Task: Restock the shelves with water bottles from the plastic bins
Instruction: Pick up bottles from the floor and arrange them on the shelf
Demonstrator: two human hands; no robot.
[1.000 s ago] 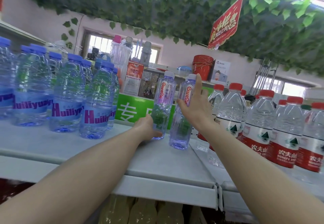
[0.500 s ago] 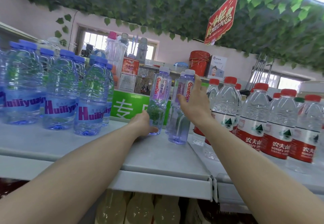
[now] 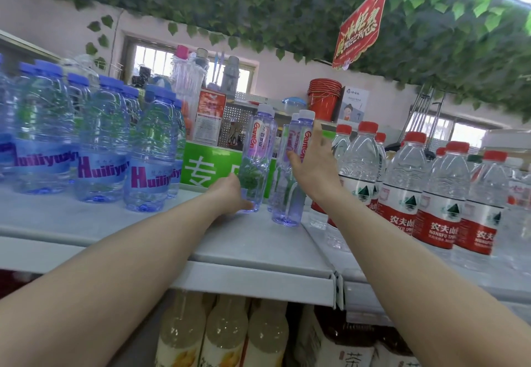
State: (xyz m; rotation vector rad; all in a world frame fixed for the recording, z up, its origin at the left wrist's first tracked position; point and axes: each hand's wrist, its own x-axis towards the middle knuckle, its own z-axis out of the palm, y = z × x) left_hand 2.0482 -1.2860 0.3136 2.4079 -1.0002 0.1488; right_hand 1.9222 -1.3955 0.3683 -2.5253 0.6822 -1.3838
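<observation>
My left hand (image 3: 230, 197) is wrapped round the foot of a slim violet water bottle (image 3: 258, 160) that stands upright toward the back of the shelf (image 3: 253, 243), in front of a green sign (image 3: 207, 170). My fingers are on its far side, so I cannot see how tightly they close. My right hand (image 3: 313, 171) is spread, fingers straight and apart, palm against the side of the front violet bottle (image 3: 290, 194); at least one more of that kind stands just behind it, mostly hidden.

All these bottles are capped and full of clear water. At the left end of the shelf stands a cluster of fat blue-capped bottles (image 3: 149, 154) with purple lettering, the leftmost cut off by the frame. On the adjoining shelf to the right stand red-capped bottles (image 3: 402, 183) with red and white labels, packed close, the nearest just beside my right wrist.

Below the front lip of the shelf the tops of pale yellow drink bottles (image 3: 224, 332) show, their lower halves cut off. Things behind the green sign are crowded and hard to tell apart. Red buckets (image 3: 324, 96) are stacked further back, under a red hanging sign (image 3: 359, 25).

Bare shelf lies between the blue-capped cluster and my left forearm, and along the front edge ahead of the violet bottles.
</observation>
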